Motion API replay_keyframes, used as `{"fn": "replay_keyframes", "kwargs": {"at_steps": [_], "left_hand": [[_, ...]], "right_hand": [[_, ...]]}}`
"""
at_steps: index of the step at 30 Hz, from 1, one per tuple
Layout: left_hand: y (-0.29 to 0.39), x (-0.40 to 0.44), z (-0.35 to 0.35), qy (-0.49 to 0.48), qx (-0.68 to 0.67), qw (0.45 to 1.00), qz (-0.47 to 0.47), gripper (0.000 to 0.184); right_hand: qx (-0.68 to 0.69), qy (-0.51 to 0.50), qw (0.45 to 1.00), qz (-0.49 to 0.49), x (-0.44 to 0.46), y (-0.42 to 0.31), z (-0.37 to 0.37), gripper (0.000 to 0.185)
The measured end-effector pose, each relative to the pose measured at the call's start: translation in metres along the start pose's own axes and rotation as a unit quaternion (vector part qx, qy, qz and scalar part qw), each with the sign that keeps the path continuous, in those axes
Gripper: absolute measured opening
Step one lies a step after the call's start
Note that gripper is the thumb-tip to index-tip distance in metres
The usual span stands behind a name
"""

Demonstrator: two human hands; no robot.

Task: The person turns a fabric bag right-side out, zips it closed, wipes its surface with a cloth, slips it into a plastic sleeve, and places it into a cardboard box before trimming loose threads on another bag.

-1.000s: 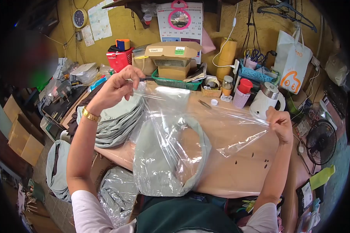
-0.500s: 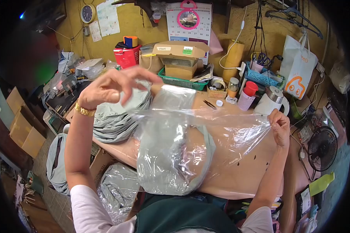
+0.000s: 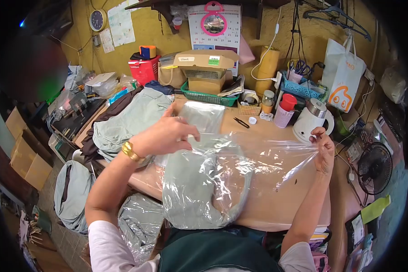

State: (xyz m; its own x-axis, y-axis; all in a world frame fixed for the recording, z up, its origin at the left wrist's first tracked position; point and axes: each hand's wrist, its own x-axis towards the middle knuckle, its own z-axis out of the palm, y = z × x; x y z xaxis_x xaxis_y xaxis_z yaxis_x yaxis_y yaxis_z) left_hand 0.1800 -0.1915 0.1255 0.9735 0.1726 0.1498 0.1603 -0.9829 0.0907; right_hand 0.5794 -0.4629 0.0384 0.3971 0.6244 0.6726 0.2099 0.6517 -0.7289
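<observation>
A light grey-green fabric bag (image 3: 188, 186) with a curved strap lies at the table's front edge inside a clear plastic bag (image 3: 263, 165). My right hand (image 3: 324, 152) is closed in a pinch on the plastic's far right corner, pulling it taut in creases. Over the left part of the plastic, my left hand (image 3: 170, 134) hovers with fingers apart and nothing visible in them; a gold watch or bracelet circles that wrist. Behind it lies a flat stack of clear plastic bags (image 3: 199, 115).
More grey-green fabric pieces (image 3: 136, 118) lie at the table's left. Plastic-wrapped pieces (image 3: 140, 222) sit below its edge. Tweezers (image 3: 241, 122), a white kettle (image 3: 310, 122), a pink cup (image 3: 283, 115) and a green basket (image 3: 208, 96) stand along the back. A black fan (image 3: 375, 167) is at right.
My left hand has moved down and to the right, and the plastic's left side has dropped onto the fabric bag. My right hand keeps its pinch on the corner.
</observation>
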Motion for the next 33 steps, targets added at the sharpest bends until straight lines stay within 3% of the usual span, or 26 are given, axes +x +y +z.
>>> {"fn": "replay_keyframes", "kwargs": {"at_steps": [2,4,5,7,11,14,16,17,18,20,22,24,25,27,29,31,33], "left_hand": [[-0.015,-0.007,-0.013,0.005,-0.053,0.999,0.009,0.033],[-0.017,-0.016,-0.038,0.151,-0.152,0.976,-0.048,0.02],[-0.021,-0.017,-0.041,0.15,-0.151,0.976,-0.05,0.02],[-0.029,-0.018,-0.047,0.25,-0.069,0.966,-0.021,0.011],[-0.037,-0.021,-0.062,0.256,-0.049,0.965,-0.016,0.01],[-0.048,-0.019,-0.05,0.283,-0.118,0.952,-0.008,0.011],[-0.05,-0.013,-0.035,0.376,-0.307,0.874,-0.002,0.015],[-0.043,-0.006,-0.024,0.417,-0.351,0.839,-0.018,0.015],[-0.034,0.003,-0.019,0.416,-0.35,0.839,-0.017,0.015],[-0.019,0.018,-0.011,0.499,-0.473,0.724,-0.046,0.021],[-0.006,0.034,-0.008,0.502,-0.516,0.694,-0.028,0.026],[0.01,0.046,-0.005,0.436,-0.723,0.535,0.041,0.027],[0.002,0.044,0.006,0.333,-0.748,0.572,0.056,0.037],[0.045,0.053,0.019,0.272,-0.68,0.68,-0.033,0.058],[0.076,0.058,0.035,0.201,-0.616,0.762,-0.02,0.082],[0.083,0.066,0.057,0.147,-0.628,0.764,0.002,0.096],[0.084,0.071,0.07,0.151,-0.651,0.744,0.006,0.09]], "right_hand": [[-0.034,-0.005,0.999,0.008,-0.003,-0.004,-0.006,0.033],[-0.056,-0.057,0.996,0.04,-0.006,-0.005,-0.008,0.034],[-0.054,-0.058,0.996,0.041,-0.006,-0.006,-0.005,0.034],[-0.058,-0.062,0.994,0.062,-0.004,-0.011,0.005,0.039],[-0.07,-0.058,0.994,0.053,-0.002,-0.012,0.015,0.039],[-0.009,-0.051,0.998,0.03,-0.002,-0.001,0.027,0.035],[0.197,0.05,0.979,-0.029,0.001,0.005,0.055,0.03],[0.239,0.065,0.968,-0.03,0.002,0.006,0.062,0.026],[0.28,0.081,0.956,-0.031,0.002,0.007,0.07,0.023],[0.45,0.05,0.89,-0.047,0.003,0.025,0.069,0.019],[0.453,0.108,0.885,-0.005,0.004,0.019,0.091,0.019],[0.2,0.082,0.974,0.072,0.008,0.011,0.115,0.014],[0.094,0.107,0.986,0.084,0.01,0.006,0.133,0.005],[-0.03,0.066,0.995,0.074,0.009,-0.011,0.167,0.019],[-0.088,0.03,0.995,0.036,0.007,-0.011,0.194,0.024],[-0.125,-0.017,0.988,0.086,0.002,-0.012,0.213,0.019],[-0.068,-0.012,0.994,0.089,0.0,-0.006,0.23,0.015]]}}
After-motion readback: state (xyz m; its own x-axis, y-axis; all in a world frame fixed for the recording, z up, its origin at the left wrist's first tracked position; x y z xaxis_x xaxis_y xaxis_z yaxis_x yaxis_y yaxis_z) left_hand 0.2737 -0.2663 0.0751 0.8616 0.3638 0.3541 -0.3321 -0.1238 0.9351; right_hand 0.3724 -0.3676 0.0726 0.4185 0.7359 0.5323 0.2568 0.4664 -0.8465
